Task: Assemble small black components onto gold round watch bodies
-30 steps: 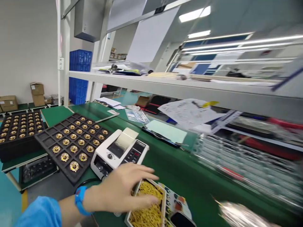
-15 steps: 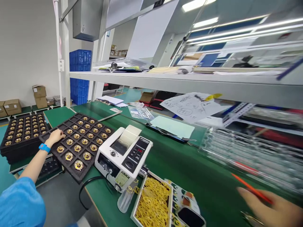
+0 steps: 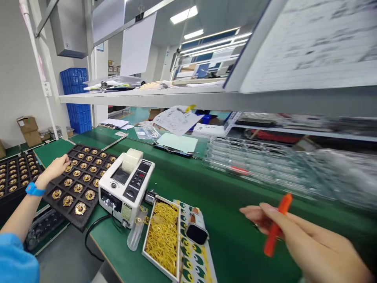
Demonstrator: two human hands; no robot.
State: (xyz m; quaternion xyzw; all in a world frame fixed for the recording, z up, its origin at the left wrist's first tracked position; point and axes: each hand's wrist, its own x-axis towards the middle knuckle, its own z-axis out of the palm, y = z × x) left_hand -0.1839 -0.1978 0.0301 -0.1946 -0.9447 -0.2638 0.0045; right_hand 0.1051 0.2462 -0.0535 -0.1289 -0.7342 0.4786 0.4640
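My left hand (image 3: 55, 167), with a blue wristband, reaches out over the far side of a black compartment tray (image 3: 77, 184) of round gold parts. Its fingers are curled down onto one of the parts. My right hand (image 3: 297, 237) hovers at the lower right above the green bench and holds an orange pen (image 3: 277, 225) between its fingers. A white tape dispenser (image 3: 126, 184) stands between the two hands. In front of it lies a white box of yellow rubber bands (image 3: 161, 237).
A second black tray of gold parts (image 3: 13, 177) sits at the far left. A smartwatch (image 3: 196, 232) lies on a printed sheet by the box. Clear plastic trays (image 3: 265, 165) line the back right under a grey shelf (image 3: 165, 96). A clipboard (image 3: 176, 143) lies behind.
My left hand left the rubber band box and went to the gold parts tray. My right hand has come up into view with the orange pen. The view has swung right.
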